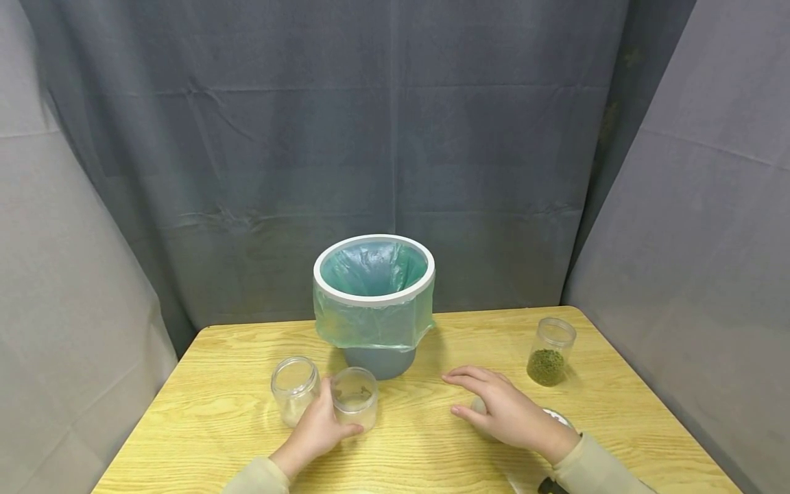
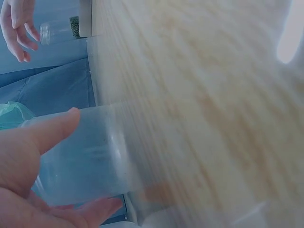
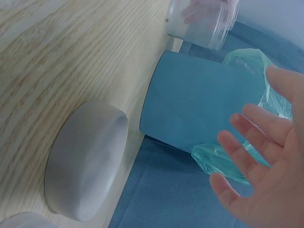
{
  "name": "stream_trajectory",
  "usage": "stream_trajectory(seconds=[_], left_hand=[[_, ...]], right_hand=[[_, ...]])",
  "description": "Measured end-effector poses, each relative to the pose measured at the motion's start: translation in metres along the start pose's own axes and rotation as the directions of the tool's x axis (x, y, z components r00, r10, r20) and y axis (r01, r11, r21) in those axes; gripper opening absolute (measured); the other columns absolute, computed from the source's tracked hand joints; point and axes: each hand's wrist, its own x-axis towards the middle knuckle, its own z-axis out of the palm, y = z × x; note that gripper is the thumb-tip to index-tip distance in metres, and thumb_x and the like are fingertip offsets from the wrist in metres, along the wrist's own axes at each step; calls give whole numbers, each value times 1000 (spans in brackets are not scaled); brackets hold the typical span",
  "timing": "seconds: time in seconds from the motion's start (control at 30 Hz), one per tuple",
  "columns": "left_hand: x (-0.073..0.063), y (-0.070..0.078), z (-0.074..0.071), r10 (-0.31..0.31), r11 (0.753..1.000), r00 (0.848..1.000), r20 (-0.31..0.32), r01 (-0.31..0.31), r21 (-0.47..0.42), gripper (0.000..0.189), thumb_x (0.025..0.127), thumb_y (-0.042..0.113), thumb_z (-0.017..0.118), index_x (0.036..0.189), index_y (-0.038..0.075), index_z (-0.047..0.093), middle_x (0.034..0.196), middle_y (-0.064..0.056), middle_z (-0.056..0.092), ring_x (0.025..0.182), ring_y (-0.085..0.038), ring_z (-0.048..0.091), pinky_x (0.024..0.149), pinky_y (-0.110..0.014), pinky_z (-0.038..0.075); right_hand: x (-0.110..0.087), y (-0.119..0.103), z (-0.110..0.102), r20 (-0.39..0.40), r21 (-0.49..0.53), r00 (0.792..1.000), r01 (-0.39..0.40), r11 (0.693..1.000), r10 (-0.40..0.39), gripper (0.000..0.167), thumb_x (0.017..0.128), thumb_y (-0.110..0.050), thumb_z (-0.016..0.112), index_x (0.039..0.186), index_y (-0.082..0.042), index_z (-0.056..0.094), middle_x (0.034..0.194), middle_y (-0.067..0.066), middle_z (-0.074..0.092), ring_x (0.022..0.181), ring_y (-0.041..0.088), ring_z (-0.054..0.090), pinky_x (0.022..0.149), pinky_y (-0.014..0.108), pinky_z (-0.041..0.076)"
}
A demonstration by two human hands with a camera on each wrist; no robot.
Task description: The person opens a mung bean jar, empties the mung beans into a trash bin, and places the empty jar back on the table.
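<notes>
At lower centre, our left hand (image 1: pixel 317 429) gripped one tub (image 1: pixel 365 414); sideways nudging risked toppling the adjacent jar (image 1: pixel 291 400). Our spread right hand (image 1: pixel 511 415) held nothing.

Prob. studio booth, grey drapes (image 1: pixel 395 151), tbl (image 1: pixel 204 398)

No readable text, no legible labels, brands, numbers or signs

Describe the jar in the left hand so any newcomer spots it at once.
Find the bin with the green liner. In front, the left hand grips a clear jar. Unlike the neighbouring jar on its left or the far-right jar with green bits, it sits between thumb and fingers.
</notes>
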Motion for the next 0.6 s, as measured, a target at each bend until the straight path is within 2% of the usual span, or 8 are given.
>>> stream_trajectory(seconds=[0.27, 0.43, 0.6], left_hand=[[-3, 6, -3, 12, 1000, 1000, -28, -11, 3, 107, 69, 12, 95, 147, -11, 25, 138, -46, 49, 122, -57, 57, 102, -63, 49], [-6, 16, -8, 17, 999, 998, -62, -14, 51, 108, 70, 16, 95, 149, -9, 26, 141, -42, 49, 124, -56, 57, 101, -61, 51], [-10, 23, -18, 40, 997, 998, -49, -37, 72, 105, 75, 22, 93, 151, -9, 28, 143, -37, 50, 126, -54, 56, 102, -62, 50]], right_hand=[[-1, 4, 0, -12, -3, 1000, -3, 1000, 3, 45, 98, -37, 70, 138, -17, 64, 137, -5, 63, 125, 19, 63, 101, 47, 54], [-1, 6, -3, -7, -5, 1000, -18, 1000, 18, 45, 99, -39, 68, 138, -17, 64, 136, -5, 63, 125, 19, 63, 102, 46, 53], [-3, 8, -7, -20, 2, 999, -26, 1000, 27, 45, 100, -39, 68, 139, -16, 63, 136, -4, 63, 125, 20, 63, 101, 46, 54]])
